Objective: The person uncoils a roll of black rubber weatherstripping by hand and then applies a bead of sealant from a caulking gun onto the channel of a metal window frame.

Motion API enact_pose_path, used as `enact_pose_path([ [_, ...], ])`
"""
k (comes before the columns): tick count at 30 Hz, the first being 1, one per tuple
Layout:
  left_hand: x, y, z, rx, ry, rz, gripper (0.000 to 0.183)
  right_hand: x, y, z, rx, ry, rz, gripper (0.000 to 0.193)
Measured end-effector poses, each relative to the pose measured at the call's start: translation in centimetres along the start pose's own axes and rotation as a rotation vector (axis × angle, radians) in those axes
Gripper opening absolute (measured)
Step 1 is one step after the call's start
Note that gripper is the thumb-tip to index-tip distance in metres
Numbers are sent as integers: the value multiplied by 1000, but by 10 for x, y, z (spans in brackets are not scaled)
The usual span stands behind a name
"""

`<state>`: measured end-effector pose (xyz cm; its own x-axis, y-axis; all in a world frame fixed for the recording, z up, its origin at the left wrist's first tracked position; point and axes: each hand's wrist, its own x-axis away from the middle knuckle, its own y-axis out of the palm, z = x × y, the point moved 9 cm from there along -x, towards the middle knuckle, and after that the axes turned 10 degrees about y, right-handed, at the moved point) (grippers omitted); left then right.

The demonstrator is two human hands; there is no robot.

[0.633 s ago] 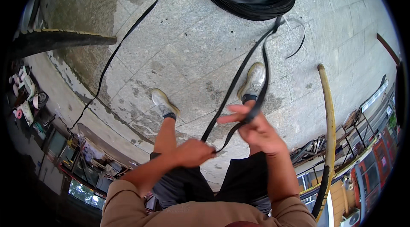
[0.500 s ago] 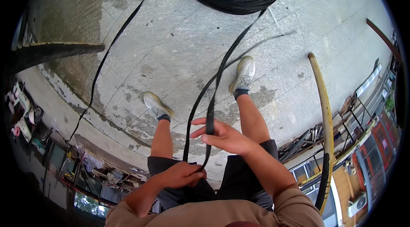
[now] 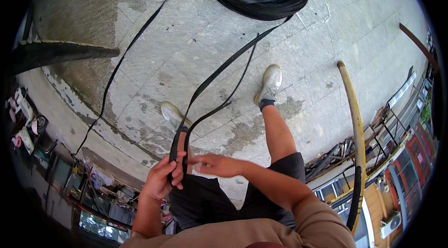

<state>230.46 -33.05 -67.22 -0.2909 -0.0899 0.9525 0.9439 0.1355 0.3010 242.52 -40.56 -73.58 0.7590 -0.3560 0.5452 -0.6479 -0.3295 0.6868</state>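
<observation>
Black flat cable (image 3: 223,68) runs from a large black coil (image 3: 261,9) on the ground down to my left hand (image 3: 161,175). That hand is closed around the cable in front of my left thigh, where the strands bend and lie side by side. One short length sticks up from the grip and stops near the middle of the view. My right hand (image 3: 218,165) is just right of the held strands, fingers stretched toward them, its fingertips close to the cable. Whether they touch it cannot be made out.
Another black cable (image 3: 122,56) trails along the ground at my left. A dark post with a yellow edge (image 3: 70,52) stands left, and a yellow curved pole (image 3: 355,126) right. Clutter (image 3: 98,178) lines the lower left; metal scrap (image 3: 333,152) lies at the right.
My left hand has risen and moved left with the cable. The right hand has let go of its strand and shifted down and left. The cable between coil and hands has swung left.
</observation>
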Motion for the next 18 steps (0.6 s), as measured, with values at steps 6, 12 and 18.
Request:
enact_pose_path([
  [6, -15, -21, 2, 90, 11, 175, 59, -10, 58, -10, 344, -119, 50, 51],
  [12, -15, -42, 13, 199, 112, 341, 62, -15, 59, -51, 510, -353, 188, 50],
  [18, -35, -83, 77, -3, 622, 585, 53, 4, 10, -44, 410, 51, 235, 47],
])
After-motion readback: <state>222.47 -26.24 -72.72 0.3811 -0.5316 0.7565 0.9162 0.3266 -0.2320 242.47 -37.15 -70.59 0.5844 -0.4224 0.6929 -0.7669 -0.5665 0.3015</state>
